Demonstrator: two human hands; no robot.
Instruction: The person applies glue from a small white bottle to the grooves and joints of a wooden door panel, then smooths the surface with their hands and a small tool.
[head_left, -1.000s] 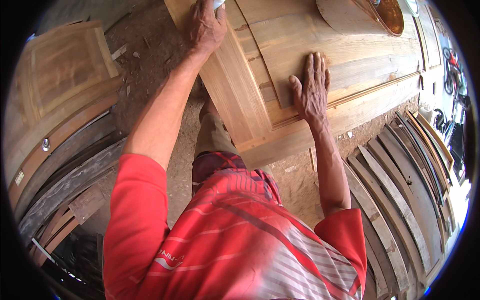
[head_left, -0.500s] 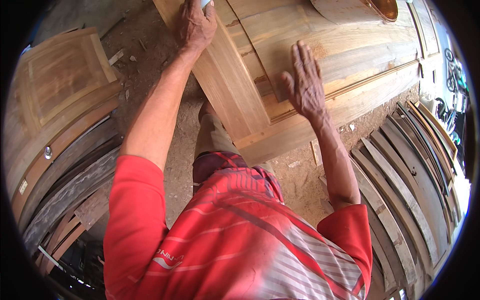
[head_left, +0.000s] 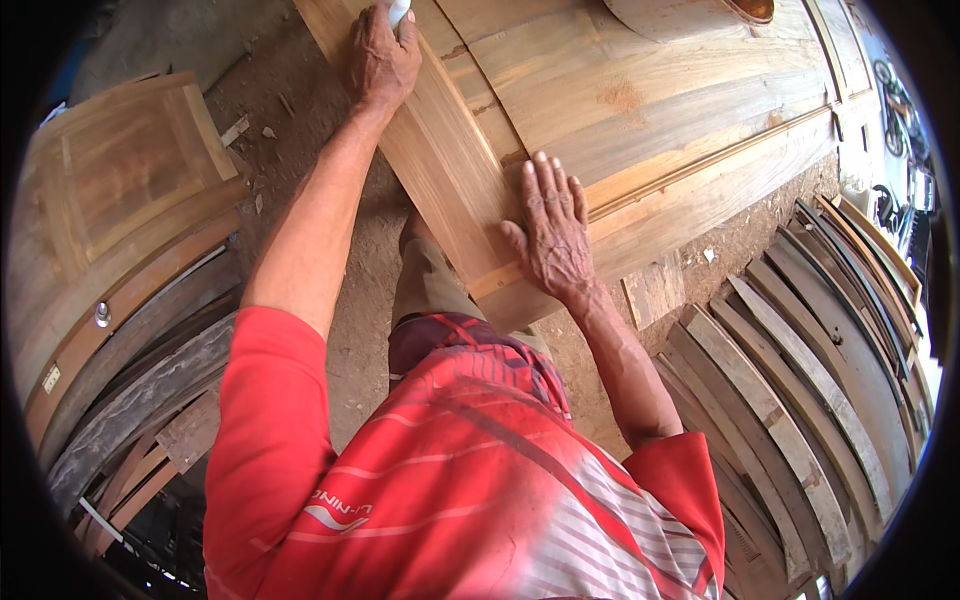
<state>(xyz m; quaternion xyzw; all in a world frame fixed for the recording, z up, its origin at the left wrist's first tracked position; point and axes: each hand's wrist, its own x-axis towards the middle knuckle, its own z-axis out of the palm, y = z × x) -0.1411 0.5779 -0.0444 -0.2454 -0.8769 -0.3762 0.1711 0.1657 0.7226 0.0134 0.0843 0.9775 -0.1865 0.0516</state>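
Note:
A wooden panelled door (head_left: 570, 90) lies flat in front of me, its near corner close to my waist. My left hand (head_left: 384, 62) rests at the far end of the door's wide edge board (head_left: 440, 150), fingers curled round a small white, rounded object (head_left: 398, 11). Most of that object is hidden by the hand, so its kind is unclear. My right hand (head_left: 556, 232) lies flat, fingers stretched out, over the door's near corner joint, and holds nothing. A patch of reddish-brown dust (head_left: 622, 97) sits on the panel beyond it.
A round, brownish container (head_left: 675, 18) stands on the door's far part. Another panelled door (head_left: 125, 165) leans at the left above stacked boards (head_left: 150, 375). Several long planks (head_left: 790, 400) lie at the right on a dirt floor, with parked motorbikes (head_left: 890, 110) beyond.
My right hand has moved left and nearer, from above the panel to the door's near corner. The left hand stays on the edge board, shifted slightly, still around the white object.

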